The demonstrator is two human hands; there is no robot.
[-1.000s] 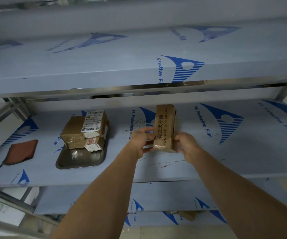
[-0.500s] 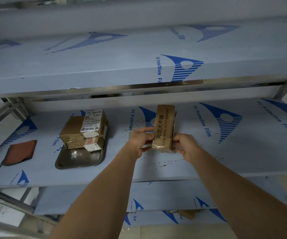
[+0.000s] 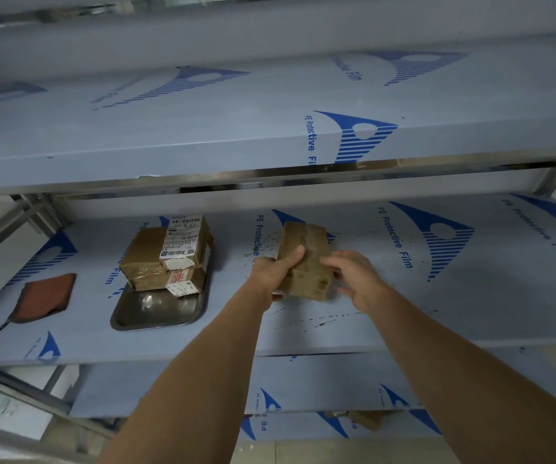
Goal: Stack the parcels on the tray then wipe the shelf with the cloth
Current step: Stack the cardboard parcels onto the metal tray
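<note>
Steel shelving, several tiers, every deck covered in blue-grey film printed "PE Protective Film" with blue fin logos. Work is on the middle shelf (image 3: 437,313), whose film shows dark specks and dashes around its centre.

Left part of that shelf: a metal tray (image 3: 156,311), rounded corners, its near half bare and reflective. Two brown taped parcels (image 3: 166,254) sit stacked on its far half; the upper one carries a white shipping label with barcodes, the lower one a smaller label on its near face. Well to the left of the tray lies a rust-brown cloth (image 3: 44,298), folded flat, with a dark cord trailing off its near corner.

Centre: a third parcel (image 3: 306,262), brown with glossy tape bands, held tilted just above the speckled film (whether its lower edge touches the deck I cannot tell). Left hand (image 3: 274,271) grips it from the left side, thumb laid across the upper face and fingers curled beneath. Right hand (image 3: 353,277) meets it from the right, fingers bent onto the parcel's right edge near its lower corner. Both forearms bare, reaching in from below.

Held parcel is right of the tray, apart from the stack.
</note>
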